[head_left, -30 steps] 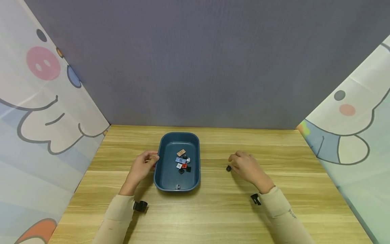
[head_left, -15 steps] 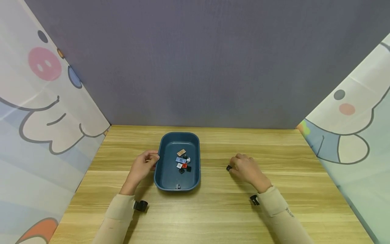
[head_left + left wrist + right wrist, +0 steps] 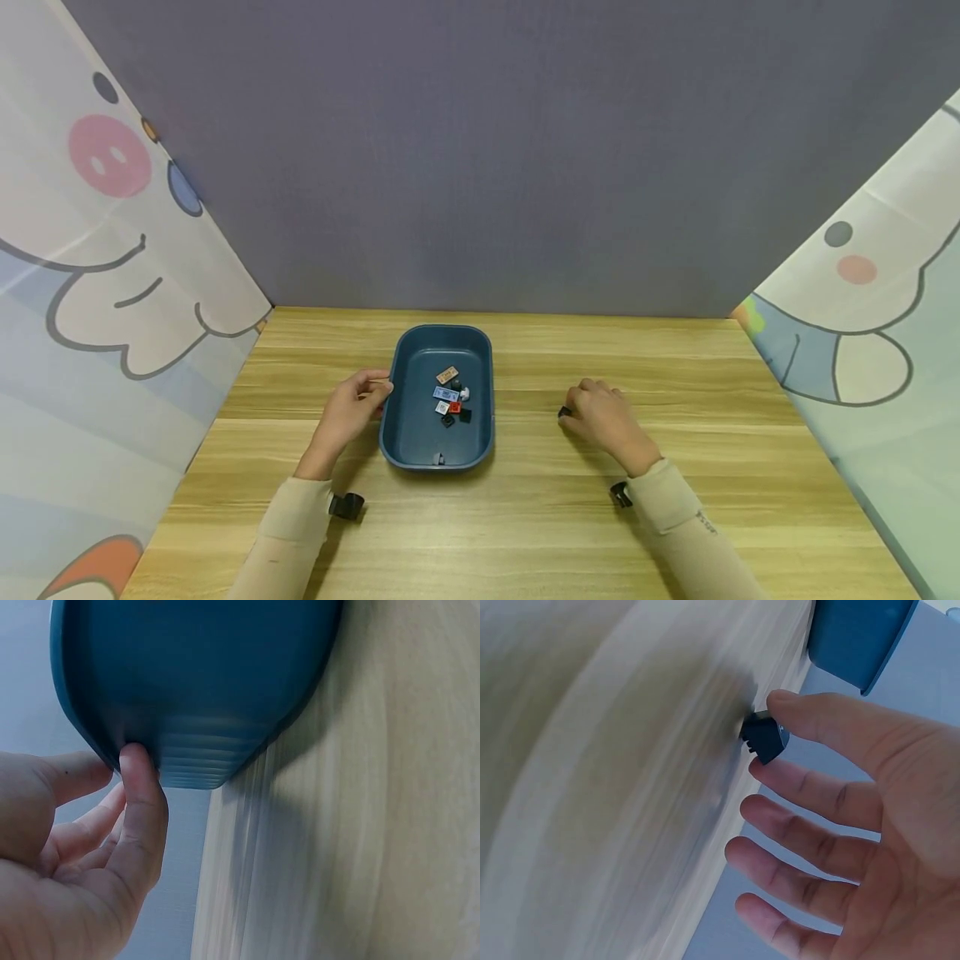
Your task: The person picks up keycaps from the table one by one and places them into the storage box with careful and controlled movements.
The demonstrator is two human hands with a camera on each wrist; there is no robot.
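My left hand (image 3: 350, 410) pinches the left rim of a deep blue tray (image 3: 398, 446) between thumb and forefinger. The left wrist view has the thumb (image 3: 142, 802) on the outer wall of the tray. To the right of the tray, my right hand (image 3: 606, 417) is low over the table. Its thumb and forefinger are at either side of a small black toy-brick piece (image 3: 765, 737) with a toothed edge, pinching it close to the wood. The other right-hand fingers (image 3: 780, 877) are spread apart. In the head view the fingers partly cover this piece.
Small pieces lie in the tray: a tan tile (image 3: 447, 375), a light blue tile (image 3: 446, 393), a white tile (image 3: 442, 407), a red one (image 3: 455, 407) and several black ones. A grey piece (image 3: 438, 459) sits at its near end. A grey panel (image 3: 480, 167) stands behind the table.
My right hand has lowered slightly and closed its thumb and forefinger round the black toy-brick piece, and its wrist has shifted a little left. The left hand and tray stay put.
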